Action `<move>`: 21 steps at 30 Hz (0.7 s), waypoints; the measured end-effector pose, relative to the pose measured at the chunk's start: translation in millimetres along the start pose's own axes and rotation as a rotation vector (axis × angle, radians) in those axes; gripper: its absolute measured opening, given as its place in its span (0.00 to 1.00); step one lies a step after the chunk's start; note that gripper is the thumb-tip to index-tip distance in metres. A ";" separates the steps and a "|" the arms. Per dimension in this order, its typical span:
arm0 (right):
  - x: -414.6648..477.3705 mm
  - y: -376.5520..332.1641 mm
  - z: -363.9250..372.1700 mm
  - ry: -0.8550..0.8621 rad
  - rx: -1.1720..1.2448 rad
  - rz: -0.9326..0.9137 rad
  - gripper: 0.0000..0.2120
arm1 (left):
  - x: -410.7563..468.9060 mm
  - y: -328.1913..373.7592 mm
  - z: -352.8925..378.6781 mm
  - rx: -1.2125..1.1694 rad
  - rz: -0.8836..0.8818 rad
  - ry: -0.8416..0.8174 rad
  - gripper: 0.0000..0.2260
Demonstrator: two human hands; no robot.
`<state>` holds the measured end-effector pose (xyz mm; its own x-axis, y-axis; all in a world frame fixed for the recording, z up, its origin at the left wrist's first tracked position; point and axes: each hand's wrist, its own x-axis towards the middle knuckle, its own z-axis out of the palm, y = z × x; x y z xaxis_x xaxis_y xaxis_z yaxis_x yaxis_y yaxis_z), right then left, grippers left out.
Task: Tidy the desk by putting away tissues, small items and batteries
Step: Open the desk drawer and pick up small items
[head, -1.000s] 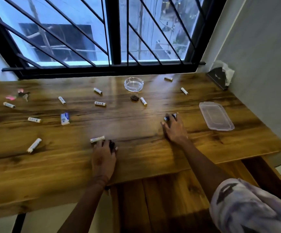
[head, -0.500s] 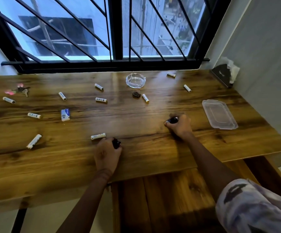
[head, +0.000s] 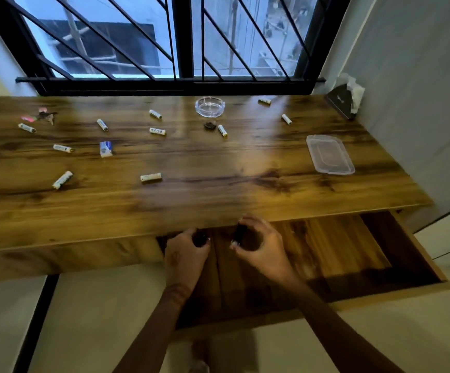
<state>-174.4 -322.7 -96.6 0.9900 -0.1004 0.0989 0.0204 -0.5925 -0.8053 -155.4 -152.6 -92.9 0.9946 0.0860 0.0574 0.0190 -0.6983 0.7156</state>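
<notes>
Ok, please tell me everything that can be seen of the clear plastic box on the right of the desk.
The clear plastic box is shallow and rectangular, with rounded corners and a raised rim; whether it is a tray or a lid I cannot tell. The wood shows through it. It lies flat near the right edge of the desk, seemingly empty, with nothing touching it.

The bare left forearm (head: 151, 335) rises from the 6 o'clock edge toward 1 o'clock. It ends in the left hand (head: 184, 255), back upward, whose curled fingertips pinch a small black object (head: 201, 240). The bare right forearm (head: 334, 327) enters from 5 o'clock and slants toward 11 o'clock; the right hand (head: 265, 250), at 3 o'clock of the left hand and just apart from it, arches its thumb and fingers and holds a short black cylinder (head: 238, 234) at their tips.
</notes>
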 end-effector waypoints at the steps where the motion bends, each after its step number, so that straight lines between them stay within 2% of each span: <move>1: -11.3 1.8 3.8 -0.041 -0.013 0.001 0.23 | -8.9 -0.2 2.2 0.016 0.006 -0.012 0.09; 4: -32.0 10.7 12.4 -0.180 -0.076 0.056 0.24 | -28.6 -3.9 12.9 0.030 -0.017 -0.085 0.09; 7: -28.4 18.4 18.1 -0.331 -0.166 0.147 0.26 | -30.0 -13.4 27.3 0.072 -0.145 -0.158 0.15; 10: -17.7 20.6 25.3 -0.446 -0.228 0.189 0.27 | -25.3 -23.1 37.8 0.113 -0.189 -0.203 0.05; 12: -11.4 22.2 32.0 -0.520 -0.285 0.179 0.27 | -20.5 -31.6 46.1 0.143 -0.194 -0.233 0.06; 17: -6.2 31.7 46.8 -0.564 -0.278 0.152 0.26 | -15.0 -49.6 63.3 0.101 -0.228 -0.323 0.05; 21: -6.0 36.0 48.1 -0.585 -0.260 0.148 0.26 | -14.1 -60.3 71.7 0.108 -0.201 -0.328 0.03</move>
<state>-173.0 -305.0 -154.3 0.8938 0.2124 -0.3950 -0.0832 -0.7871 -0.6113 -163.3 -162.6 -186.8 0.9494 0.0089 -0.3141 0.2095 -0.7629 0.6116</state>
